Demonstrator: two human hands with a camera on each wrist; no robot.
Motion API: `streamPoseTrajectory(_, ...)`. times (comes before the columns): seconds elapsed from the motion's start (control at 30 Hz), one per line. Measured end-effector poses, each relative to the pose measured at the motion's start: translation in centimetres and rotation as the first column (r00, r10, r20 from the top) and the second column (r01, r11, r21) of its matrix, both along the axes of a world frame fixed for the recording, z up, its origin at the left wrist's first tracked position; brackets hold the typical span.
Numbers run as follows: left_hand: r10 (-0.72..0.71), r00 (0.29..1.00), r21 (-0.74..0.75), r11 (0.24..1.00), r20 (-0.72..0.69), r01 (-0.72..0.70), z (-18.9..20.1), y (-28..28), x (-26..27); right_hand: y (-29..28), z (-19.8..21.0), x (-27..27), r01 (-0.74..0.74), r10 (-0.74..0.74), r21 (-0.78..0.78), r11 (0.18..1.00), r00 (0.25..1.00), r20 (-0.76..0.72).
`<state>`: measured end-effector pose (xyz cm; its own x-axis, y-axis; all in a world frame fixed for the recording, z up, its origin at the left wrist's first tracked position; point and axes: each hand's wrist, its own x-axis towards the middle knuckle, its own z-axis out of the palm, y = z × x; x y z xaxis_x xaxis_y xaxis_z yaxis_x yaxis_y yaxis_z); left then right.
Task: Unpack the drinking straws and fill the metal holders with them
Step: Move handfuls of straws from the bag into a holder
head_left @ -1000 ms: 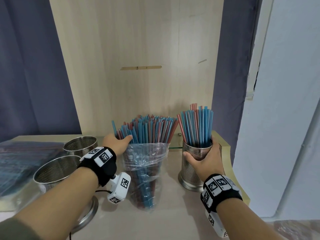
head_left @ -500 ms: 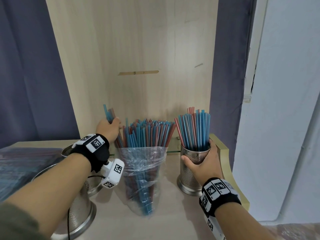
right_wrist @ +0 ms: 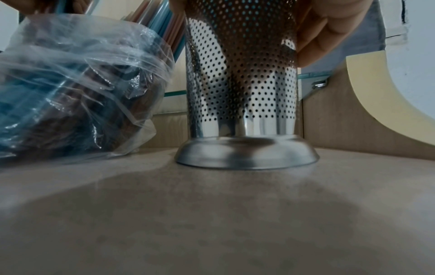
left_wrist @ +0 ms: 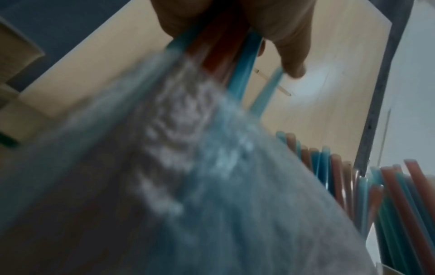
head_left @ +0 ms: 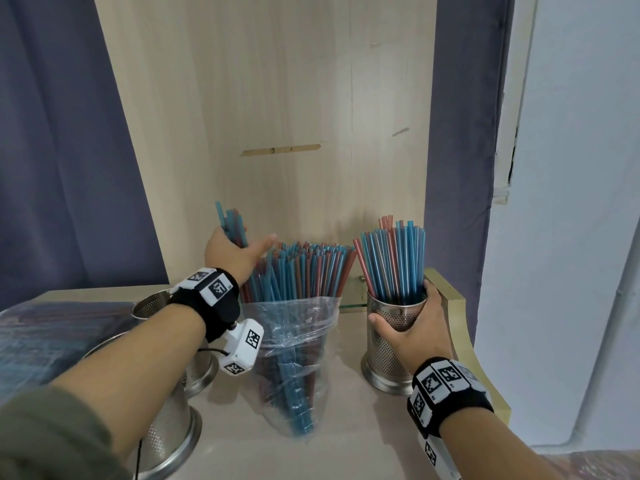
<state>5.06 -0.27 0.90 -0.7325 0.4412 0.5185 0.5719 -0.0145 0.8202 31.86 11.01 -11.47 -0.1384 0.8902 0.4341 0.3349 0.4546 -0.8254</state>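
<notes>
Gripping a small bunch (head_left: pixel 231 226) of straws, my left hand (head_left: pixel 232 252) lifts it clear of the bag (head_left: pixel 298 327) so it won't snag. My right hand (head_left: pixel 412 329) wraps the holder (head_left: pixel 388 348), on the table right of the bag, steadying it for loading.

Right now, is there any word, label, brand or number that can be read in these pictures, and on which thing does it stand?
None: no readable word, brand or number shows in any view.
Left wrist band: black-and-white square code markers only, no letters.
Right wrist band: the same kind of markers, no letters.
Plastic bag: clear, no print visible.
Metal holder: plain perforated steel, no marking visible.
</notes>
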Motion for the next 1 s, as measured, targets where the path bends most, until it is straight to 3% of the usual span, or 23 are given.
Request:
streamPoseTrajectory(0.23, -0.010, 1.000, -0.187, 0.982, -0.014, 0.007, -1.8, 1.1, -0.5, 0.4, -0.4, -0.2, 0.015, -0.015, 0.006, 1.000, 1.000, -0.005)
streamPoseTrajectory(0.57, -0.109, 0.991, 0.045, 0.993, 0.079, 0.106, -2.3, 1.7, 0.4, 0.6, -0.5, -0.1, 0.003, -0.003, 0.006, 1.000, 1.000, -0.010)
streamPoseTrajectory(0.7, -0.050, 0.999, 0.120, 0.992, 0.001, 0.050, 1.4, 1.5, -0.3, 0.5, -0.5, -0.2, 0.003, -0.003, 0.018, 1.000, 1.000, -0.010)
streamPoseTrajectory(1.0, 0.053, 0.999, 0.338, 0.939, 0.011, -0.053, 8.2, -0.5, -1.3, 0.6, -0.5, -0.1, -0.006, 0.007, 0.026, 1.000, 1.000, -0.009)
